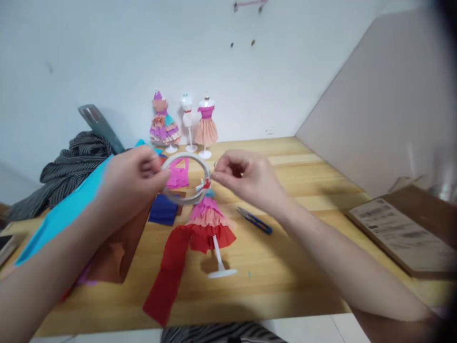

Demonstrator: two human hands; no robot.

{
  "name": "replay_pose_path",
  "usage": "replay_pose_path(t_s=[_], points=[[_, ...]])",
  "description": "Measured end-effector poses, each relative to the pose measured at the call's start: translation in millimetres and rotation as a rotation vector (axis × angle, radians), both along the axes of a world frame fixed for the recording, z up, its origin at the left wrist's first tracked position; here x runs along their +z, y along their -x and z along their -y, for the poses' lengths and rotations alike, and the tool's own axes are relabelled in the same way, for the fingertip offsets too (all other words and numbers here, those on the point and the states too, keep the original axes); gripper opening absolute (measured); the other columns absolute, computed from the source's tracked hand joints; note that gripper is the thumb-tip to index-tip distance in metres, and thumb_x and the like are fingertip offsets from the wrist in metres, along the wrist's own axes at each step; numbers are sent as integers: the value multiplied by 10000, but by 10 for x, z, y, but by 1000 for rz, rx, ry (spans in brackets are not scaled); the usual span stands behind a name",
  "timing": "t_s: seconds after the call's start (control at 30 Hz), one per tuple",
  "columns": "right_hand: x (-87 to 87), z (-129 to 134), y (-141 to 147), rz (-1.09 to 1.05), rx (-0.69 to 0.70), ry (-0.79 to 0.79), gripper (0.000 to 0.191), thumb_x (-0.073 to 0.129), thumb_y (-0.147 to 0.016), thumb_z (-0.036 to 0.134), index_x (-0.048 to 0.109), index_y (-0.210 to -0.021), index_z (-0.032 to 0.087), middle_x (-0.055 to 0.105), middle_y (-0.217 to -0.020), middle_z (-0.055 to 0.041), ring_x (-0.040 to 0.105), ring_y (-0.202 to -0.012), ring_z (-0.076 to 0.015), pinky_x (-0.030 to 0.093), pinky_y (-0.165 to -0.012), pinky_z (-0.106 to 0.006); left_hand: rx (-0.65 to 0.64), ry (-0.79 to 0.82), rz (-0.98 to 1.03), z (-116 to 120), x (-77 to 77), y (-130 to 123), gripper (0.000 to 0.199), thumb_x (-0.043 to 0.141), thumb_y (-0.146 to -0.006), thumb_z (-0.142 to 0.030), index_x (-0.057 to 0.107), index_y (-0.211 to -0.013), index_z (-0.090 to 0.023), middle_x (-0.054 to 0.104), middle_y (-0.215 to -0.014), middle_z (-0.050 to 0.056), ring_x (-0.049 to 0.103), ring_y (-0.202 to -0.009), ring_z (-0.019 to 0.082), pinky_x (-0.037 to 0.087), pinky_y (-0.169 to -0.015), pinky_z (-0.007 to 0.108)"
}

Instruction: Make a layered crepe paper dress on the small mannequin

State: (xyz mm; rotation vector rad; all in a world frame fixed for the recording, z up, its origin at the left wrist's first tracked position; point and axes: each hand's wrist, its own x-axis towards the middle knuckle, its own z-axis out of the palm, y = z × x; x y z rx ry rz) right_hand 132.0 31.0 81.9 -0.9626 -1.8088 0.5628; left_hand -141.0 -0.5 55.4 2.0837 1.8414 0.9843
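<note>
My left hand (134, 174) is closed on the left side of a roll of tape (189, 155), a thin whitish ring held up in the air. At the ring's right edge, the fingers of my right hand (246, 178) are pinched together, with the tape's end probably between them, though blur hides this. Behind and below the roll stands a small dress-form mannequin (222, 273) on a white stand. Its layered paper skirt (210, 219) goes from pink through peach to red. From the skirt's left side, a long red paper strip (167, 271) trails over the tabletop.
Blue-handled thread snips (255, 220) lie right of the skirt. Dark blue paper (163, 210) and pink paper (178, 176) lie to the left, near a turquoise sheet (67, 207). Dressed mannequins (206, 128) stand by the wall. A cardboard box (403, 233) sits at right.
</note>
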Motion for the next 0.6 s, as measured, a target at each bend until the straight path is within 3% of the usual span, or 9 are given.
replay_pose_path(t_s=[0.03, 0.1, 0.17, 0.23, 0.3, 0.37, 0.6], points=[[-66, -148, -186, 4, -18, 140, 209, 678, -712, 259, 532, -597, 161, 439, -533, 59, 368, -516, -68, 285, -505, -231, -110, 7, -3, -450, 156, -369, 132, 664, -719, -268, 579, -730, -167, 585, -676, -36, 521, -667, 92, 384, -609, 197], [-251, -389, -532, -6, 15, 467, 244, 694, -670, 341, 545, -610, 158, 455, -528, 58, 359, -498, -63, 276, -492, -231, -321, 49, 40, -1104, 238, -1023, 94, 596, -715, -176, 510, -678, -179, 520, -602, -50, 486, -577, 92, 338, -544, 206], [-464, -542, -814, 29, 43, 571, 278, 706, -621, 394, 569, -618, 152, 466, -508, 53, 366, -478, -67, 281, -476, -233, -400, 48, 25, -1443, 67, -1488, 129, 594, -684, -131, 487, -637, -185, 507, -597, -43, 479, -581, 108, 325, -547, 226], [-656, -624, -1019, 73, 85, 655, 308, 732, -579, 414, 573, -597, 151, 452, -475, 60, 352, -455, -61, 278, -465, -231, -442, 37, 16, -1585, -192, -1761, 136, 589, -675, -104, 491, -632, -189, 511, -608, -33, 477, -611, 125, 322, -579, 244], [-802, -664, -1163, 120, 139, 731, 329, 744, -575, 431, 574, -585, 150, 452, -466, 61, 361, -453, -62, 284, -467, -228, -450, 39, 15, -1667, -400, -1899, 145, 588, -678, -99, 491, -626, -192, 496, -601, -31, 470, -620, 135, 330, -611, 259], [-898, -683, -1265, 160, 187, 792, 332, 742, -589, 438, 581, -598, 147, 460, -478, 60, 374, -461, -64, 294, -476, -226, -421, 51, 27, -1760, -514, -1962, 146, 567, -695, -97, 487, -623, -195, 482, -596, -26, 468, -627, 146, 339, -635, 272], [-1072, -664, -1396, 257, 222, 865, 302, 764, -568, 391, 602, -584, 137, 506, -536, 45, 410, -523, -77, 311, -524, -236, -346, 168, 116, -1984, -666, -1950, 202, 574, -688, -63, 447, -609, -198, 472, -608, -28, 503, -672, 147, 378, -663, 267]])
